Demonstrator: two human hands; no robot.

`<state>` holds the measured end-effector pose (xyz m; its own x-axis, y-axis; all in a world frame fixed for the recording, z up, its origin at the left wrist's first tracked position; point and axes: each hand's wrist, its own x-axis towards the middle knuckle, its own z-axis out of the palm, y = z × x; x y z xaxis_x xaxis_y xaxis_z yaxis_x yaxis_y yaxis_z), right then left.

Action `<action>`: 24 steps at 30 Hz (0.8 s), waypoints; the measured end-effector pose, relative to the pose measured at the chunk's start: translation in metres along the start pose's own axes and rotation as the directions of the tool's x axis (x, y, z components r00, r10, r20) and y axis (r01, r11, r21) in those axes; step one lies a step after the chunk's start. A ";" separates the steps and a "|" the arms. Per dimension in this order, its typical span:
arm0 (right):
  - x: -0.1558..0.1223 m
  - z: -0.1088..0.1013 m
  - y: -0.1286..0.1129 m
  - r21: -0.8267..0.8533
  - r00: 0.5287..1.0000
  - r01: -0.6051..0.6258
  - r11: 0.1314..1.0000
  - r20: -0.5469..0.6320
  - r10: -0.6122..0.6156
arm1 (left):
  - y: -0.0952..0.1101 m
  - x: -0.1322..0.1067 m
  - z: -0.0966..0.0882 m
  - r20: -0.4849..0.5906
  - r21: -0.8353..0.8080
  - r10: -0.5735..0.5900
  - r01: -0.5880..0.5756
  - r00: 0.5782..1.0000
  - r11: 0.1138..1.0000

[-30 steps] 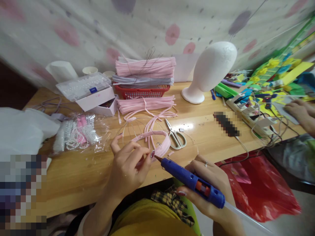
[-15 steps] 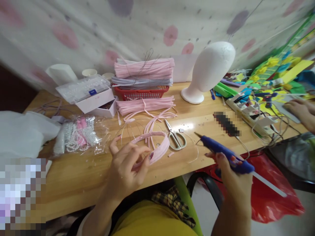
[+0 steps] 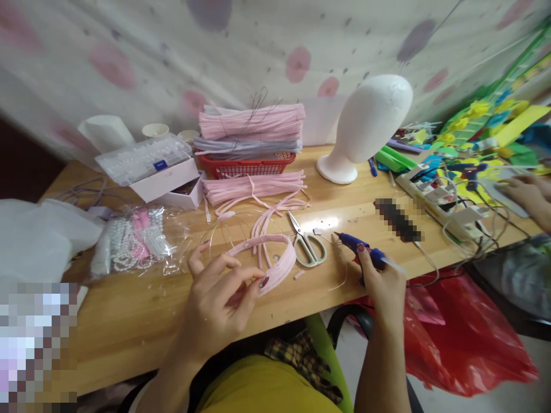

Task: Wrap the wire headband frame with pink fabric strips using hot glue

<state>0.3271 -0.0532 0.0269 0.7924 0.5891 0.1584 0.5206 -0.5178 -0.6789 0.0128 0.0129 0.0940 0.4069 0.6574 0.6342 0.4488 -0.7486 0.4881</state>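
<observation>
Between the thumb and fingers of my left hand [image 3: 224, 292] is a pink fabric-covered headband [image 3: 284, 261], its loop held above the table edge. My right hand [image 3: 381, 281] is closed round a blue glue gun [image 3: 361, 248], with the nozzle pointing left, close to the tabletop. A pale glue stick [image 3: 394, 265] sticks out of the gun's rear. Scissors [image 3: 309, 246] with light handles lie partly spread between the headband and the gun. Behind the headband, loose pink strips [image 3: 269, 218] and thin wire hoops lie on the table.
A pink strip bundle [image 3: 253, 186] lies before a red basket [image 3: 249, 166] stacked with more strips. A white foam head [image 3: 370, 120] stands behind. Bagged pearl strings [image 3: 138, 238] lie left. Rightward are a power strip [image 3: 443, 201], cables, a second glue gun [image 3: 469, 172] and another person's hand [image 3: 525, 192].
My right hand has moved left and turned, bringing the glue gun lower and nearer the scissors. My left hand and the headband have barely moved.
</observation>
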 end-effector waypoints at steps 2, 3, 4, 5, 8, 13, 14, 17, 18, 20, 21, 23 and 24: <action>-0.003 -0.007 -0.003 0.007 0.999 0.000 1.000 -0.035 0.000 | 0.000 0.001 0.000 -0.004 0.008 0.001 -0.001 1.000 1.000; -0.007 -0.012 -0.007 0.003 0.995 -0.004 1.000 -0.099 0.004 | 0.000 0.002 0.000 -0.005 0.011 0.000 0.000 1.000 1.000; -0.013 -0.018 -0.013 0.006 0.979 -0.004 1.000 -0.206 0.005 | 0.000 0.003 0.000 -0.005 0.012 -0.002 0.002 1.000 1.000; -0.022 -0.024 -0.020 0.016 0.947 0.001 1.000 -0.322 0.004 | 0.000 0.003 0.000 -0.004 0.010 -0.004 0.004 1.000 1.000; -0.056 -0.032 -0.049 0.236 0.791 0.141 0.961 -0.611 0.034 | -0.002 0.005 -0.002 0.003 0.007 -0.006 0.006 1.000 1.000; -0.102 0.005 -0.095 0.685 0.864 -0.217 0.696 0.466 -0.190 | -0.006 0.002 -0.008 -0.013 0.001 -0.015 0.015 1.000 1.000; -0.105 0.014 -0.103 0.685 0.780 -0.324 0.652 0.583 -0.225 | -0.007 0.000 -0.009 -0.021 -0.001 -0.026 0.026 0.999 1.000; -0.108 0.032 -0.123 0.699 0.668 -0.518 0.493 0.691 -0.279 | -0.010 -0.004 -0.013 -0.026 -0.007 -0.056 0.056 0.998 0.998; -0.108 0.034 -0.129 0.703 0.653 -0.567 0.429 0.702 -0.286 | -0.010 -0.006 -0.014 -0.029 -0.010 -0.062 0.062 0.998 0.998; -0.108 0.035 -0.139 0.678 0.610 -0.662 0.320 0.735 -0.295 | -0.011 -0.008 -0.017 -0.043 -0.017 -0.072 0.072 0.996 0.997; -0.109 0.035 -0.143 0.658 0.588 -0.698 0.282 0.752 -0.297 | -0.012 -0.009 -0.018 -0.051 -0.021 -0.080 0.079 0.996 0.997; -0.111 0.034 -0.148 0.630 0.560 -0.736 0.247 0.772 -0.300 | -0.013 -0.010 -0.020 -0.063 -0.035 -0.101 0.099 0.993 0.995; -0.113 0.035 -0.150 0.626 0.557 -0.740 0.244 0.775 -0.299 | -0.013 -0.011 -0.022 -0.061 -0.046 -0.114 0.111 0.992 0.993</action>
<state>0.1485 -0.0211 0.0857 0.0395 0.9636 -0.2643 -0.6588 -0.1737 -0.7320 -0.0149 0.0135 0.0933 0.3039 0.7318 0.6100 0.4542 -0.6741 0.5825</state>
